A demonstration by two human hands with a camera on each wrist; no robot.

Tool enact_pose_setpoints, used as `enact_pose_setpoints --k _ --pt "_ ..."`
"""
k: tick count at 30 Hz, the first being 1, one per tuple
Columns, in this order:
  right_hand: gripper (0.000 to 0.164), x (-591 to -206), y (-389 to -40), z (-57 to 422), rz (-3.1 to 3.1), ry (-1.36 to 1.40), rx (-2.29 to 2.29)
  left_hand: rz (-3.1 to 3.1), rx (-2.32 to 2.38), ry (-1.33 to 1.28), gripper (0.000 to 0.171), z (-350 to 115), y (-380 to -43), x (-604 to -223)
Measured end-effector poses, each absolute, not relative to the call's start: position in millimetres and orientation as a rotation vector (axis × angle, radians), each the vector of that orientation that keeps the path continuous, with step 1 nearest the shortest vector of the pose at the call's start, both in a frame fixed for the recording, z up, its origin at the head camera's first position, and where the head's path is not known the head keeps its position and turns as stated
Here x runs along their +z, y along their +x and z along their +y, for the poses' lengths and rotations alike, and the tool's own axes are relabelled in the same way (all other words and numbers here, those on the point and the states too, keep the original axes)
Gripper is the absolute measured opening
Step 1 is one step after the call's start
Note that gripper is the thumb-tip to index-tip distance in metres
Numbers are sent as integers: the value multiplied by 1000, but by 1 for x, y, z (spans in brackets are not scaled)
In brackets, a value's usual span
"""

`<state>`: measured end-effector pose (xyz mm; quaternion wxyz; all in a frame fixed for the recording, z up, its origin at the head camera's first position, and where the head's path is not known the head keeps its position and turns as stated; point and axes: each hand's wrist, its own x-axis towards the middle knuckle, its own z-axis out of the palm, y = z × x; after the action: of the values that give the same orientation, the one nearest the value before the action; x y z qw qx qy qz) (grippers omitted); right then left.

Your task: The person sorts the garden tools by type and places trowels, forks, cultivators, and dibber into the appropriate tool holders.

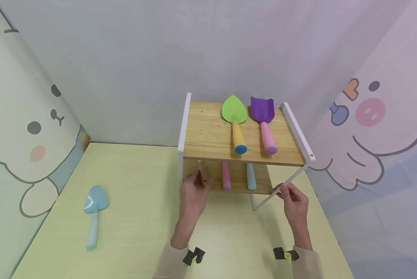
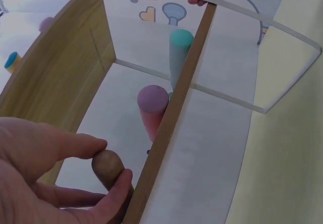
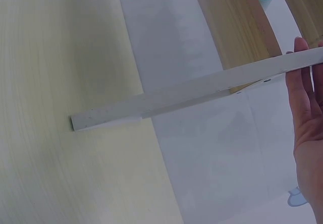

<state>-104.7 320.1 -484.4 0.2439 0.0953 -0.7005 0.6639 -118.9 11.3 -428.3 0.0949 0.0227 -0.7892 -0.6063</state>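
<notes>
At the left end of the shelf rack's lower board [image 1: 238, 185], my left hand [image 1: 194, 197] pinches a brown wooden handle [image 2: 107, 167] between thumb and fingers; the tool's far end is hidden under the upper board [image 1: 205, 130]. My right hand [image 1: 295, 204] grips the rack's white side frame [image 3: 202, 92] at the right, near the lower board. Beside the wooden handle, a pink handle [image 1: 226, 176] and a pale blue handle [image 1: 251, 176] lie on the lower board, their heads hidden. On top lie a green toy trowel [image 1: 234, 110] with a yellow handle and a purple toy shovel [image 1: 262, 109] with a pink handle.
A light blue toy shovel [image 1: 96, 199] lies on the pale yellow table [image 1: 135, 217], left of the rack. Curtains [image 1: 131, 77] with cartoon animals stand behind and on both sides. The rack's white frame foot [image 1: 254, 205] stands on the table.
</notes>
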Motion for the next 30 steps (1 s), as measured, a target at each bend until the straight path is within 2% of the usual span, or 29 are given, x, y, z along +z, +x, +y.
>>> enact_pose_setpoints --k 3,14,30 --pt "14 -485 -105 320 -1911 253 1813 -2362 -1757 78 42 13 -118 -429" --pt "15 -486 -105 321 -1936 218 1803 -2374 -1465 27 40 23 -114 -438" --pt "12 -487 -105 321 -1904 243 1824 -2354 -1445 48 35 20 -91 -439"
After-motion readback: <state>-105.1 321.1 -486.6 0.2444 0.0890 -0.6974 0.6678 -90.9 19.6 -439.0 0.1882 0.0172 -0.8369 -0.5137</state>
